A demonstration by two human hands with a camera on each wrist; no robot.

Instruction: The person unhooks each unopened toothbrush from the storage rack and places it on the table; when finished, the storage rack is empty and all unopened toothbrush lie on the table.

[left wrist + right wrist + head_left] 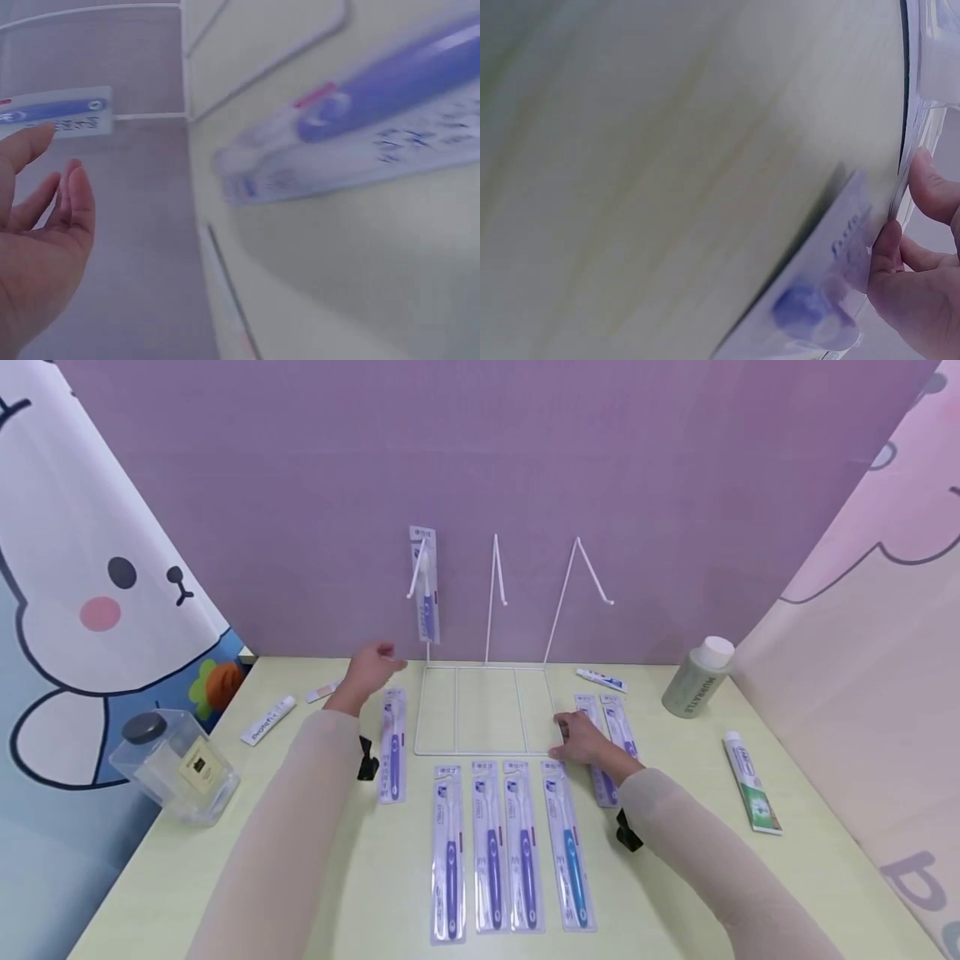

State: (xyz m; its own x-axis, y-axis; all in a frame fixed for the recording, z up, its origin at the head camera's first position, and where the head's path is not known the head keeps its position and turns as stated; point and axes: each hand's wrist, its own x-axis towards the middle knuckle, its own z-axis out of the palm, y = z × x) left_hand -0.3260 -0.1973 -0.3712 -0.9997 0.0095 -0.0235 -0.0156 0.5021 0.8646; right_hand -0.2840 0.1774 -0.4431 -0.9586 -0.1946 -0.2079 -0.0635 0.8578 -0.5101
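My left hand [371, 670] hovers beside the left rear of a white wire rack [417, 714], its fingers loosely bent and holding nothing. Near it, a packaged purple toothbrush [427, 610] hangs on the rack's left hook. Below that hand lies another packaged purple toothbrush [392, 752]. At the rack's front right corner, my right hand [583, 739] grips the frame between thumb [930, 187] and fingers. A packaged blue toothbrush [573, 868] lies with its top right by that thumb. Two more toothbrush packs [618, 727] lie partly hidden under the right hand and wrist.
Several purple toothbrush packs [450, 860] line the table front. To the right stand a grey-green bottle [693, 685] and lie a toothpaste tube [752, 785] and a small tube [602, 679]. At left are a clear bottle [183, 768] and a white tube [267, 720]. A purple wall [300, 527] backs the table.
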